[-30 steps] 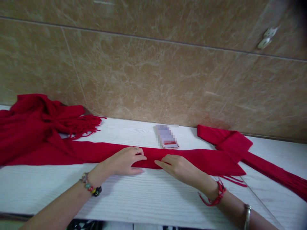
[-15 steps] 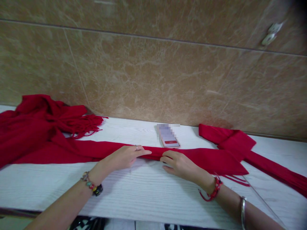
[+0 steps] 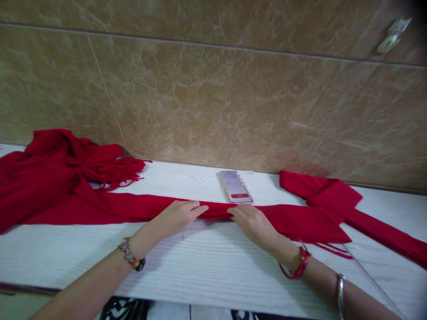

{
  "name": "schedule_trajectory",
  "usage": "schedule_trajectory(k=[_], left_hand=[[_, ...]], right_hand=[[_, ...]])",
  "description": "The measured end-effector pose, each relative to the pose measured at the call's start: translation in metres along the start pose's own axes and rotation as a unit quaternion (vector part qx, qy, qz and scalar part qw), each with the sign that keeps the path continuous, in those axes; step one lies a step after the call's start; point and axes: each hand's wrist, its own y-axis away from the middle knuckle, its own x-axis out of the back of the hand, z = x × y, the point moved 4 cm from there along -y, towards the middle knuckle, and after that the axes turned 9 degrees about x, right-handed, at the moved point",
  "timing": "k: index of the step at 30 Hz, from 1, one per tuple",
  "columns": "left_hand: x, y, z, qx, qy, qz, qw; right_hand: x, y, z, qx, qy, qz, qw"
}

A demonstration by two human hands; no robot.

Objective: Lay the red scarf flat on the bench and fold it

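A long red scarf (image 3: 296, 218) lies lengthwise across the white table, narrowed into folds at its middle. My left hand (image 3: 180, 218), wearing a ring, is closed over this narrow part, thumb and fingers pinching the cloth. A short way to the right, my right hand (image 3: 251, 223) pinches the same folds, its fingertips on the upper edge. Between the two hands a short stretch of gathered cloth shows. The scarf's right end spreads flat to a pointed corner with fringe strands below it.
Bunched red fabric with fringe (image 3: 56, 173) is heaped at the left. Just behind the scarf lies a phone (image 3: 240, 195). Another folded red scarf (image 3: 333, 191) rests at the right, its strip running off the edge. A brown marbled wall (image 3: 213, 102) stands behind the white table (image 3: 187, 262).
My right hand has shifted slightly right, and its fingers have drawn together on the scarf. The gap between my hands is a little wider. The view has moved slightly.
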Motion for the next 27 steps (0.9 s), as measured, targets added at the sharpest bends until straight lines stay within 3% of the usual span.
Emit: schedule_trajectory(k=[5, 14, 18, 23, 27], left_hand=[[-0.001, 0.002, -0.003, -0.018, -0.008, 0.021, 1.0], [0.005, 0.002, 0.002, -0.058, 0.0, 0.036, 0.998], [0.0, 0.001, 0.002, -0.042, 0.064, -0.017, 0.997], [-0.01, 0.003, 0.005, -0.047, 0.155, -0.15, 0.975], [-0.005, 0.007, 0.005, -0.003, 0.168, -0.202, 0.965]], right_hand=[[0.005, -0.003, -0.006, 0.015, 0.062, -0.005, 0.998], [0.004, 0.0, -0.002, 0.028, 0.066, -0.017, 0.997], [0.004, -0.002, -0.005, 0.048, 0.056, -0.025, 0.997], [0.001, 0.004, -0.018, 0.094, 0.026, -0.035, 0.995], [-0.004, 0.013, -0.019, 0.084, -0.026, -0.075, 0.993]])
